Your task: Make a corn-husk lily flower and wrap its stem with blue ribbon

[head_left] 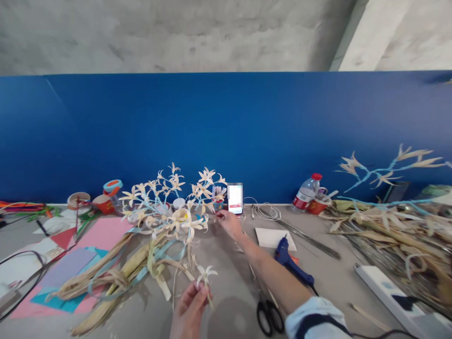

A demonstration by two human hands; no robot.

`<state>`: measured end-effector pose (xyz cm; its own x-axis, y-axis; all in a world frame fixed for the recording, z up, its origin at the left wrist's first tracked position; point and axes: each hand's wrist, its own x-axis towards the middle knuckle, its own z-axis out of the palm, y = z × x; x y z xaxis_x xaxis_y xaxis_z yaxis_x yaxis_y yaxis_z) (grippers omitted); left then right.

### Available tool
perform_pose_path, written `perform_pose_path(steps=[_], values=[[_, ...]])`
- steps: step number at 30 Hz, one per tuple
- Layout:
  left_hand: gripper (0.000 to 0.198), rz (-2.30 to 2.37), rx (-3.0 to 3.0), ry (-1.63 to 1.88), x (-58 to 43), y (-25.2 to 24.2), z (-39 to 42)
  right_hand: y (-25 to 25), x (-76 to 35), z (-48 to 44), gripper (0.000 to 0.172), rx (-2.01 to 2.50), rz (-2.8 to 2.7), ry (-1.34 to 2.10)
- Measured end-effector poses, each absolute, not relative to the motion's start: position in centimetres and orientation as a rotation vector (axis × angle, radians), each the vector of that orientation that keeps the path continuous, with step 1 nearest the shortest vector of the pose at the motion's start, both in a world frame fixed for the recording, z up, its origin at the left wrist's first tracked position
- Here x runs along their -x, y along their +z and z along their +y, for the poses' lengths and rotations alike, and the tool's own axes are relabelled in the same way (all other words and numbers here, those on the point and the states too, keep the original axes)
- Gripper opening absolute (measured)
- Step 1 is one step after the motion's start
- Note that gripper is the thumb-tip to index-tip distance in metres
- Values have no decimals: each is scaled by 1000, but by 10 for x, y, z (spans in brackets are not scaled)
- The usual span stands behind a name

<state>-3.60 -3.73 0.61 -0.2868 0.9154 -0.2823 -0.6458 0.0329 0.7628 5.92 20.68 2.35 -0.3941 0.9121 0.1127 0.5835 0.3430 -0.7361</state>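
Currently, left hand (190,305) is pinching flower stem (211,301), likely sparing petals (206,273); right hand (229,223), at one o'clock, is showing indeterminable grip.

The left hand (192,306) is held low and close to the body, its wrist near the lower edge of the view, thumb and bent fingers meeting in a pinch. The right arm (271,268) reaches forward and slants leftward, forearm bare below the sleeve (318,316). Its hand, the right hand (229,223), extends well beyond the left, knuckles upward, fingers curled; their exact closure is too small to tell.
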Motion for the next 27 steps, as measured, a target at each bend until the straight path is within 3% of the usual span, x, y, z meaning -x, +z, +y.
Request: perform_pose_path(steps=[11, 15, 27], values=[[14, 829, -500, 1485, -1, 58, -17, 92, -159, 79, 13, 956, -1648, 1060], [13, 781, -506, 1455, -12, 69, -19, 123, -176, 40, 3, 735, -1671, 808], [14, 770, -551, 1472, -16, 81, -29, 137, -156, 22, 14, 626, -1987, 386]])
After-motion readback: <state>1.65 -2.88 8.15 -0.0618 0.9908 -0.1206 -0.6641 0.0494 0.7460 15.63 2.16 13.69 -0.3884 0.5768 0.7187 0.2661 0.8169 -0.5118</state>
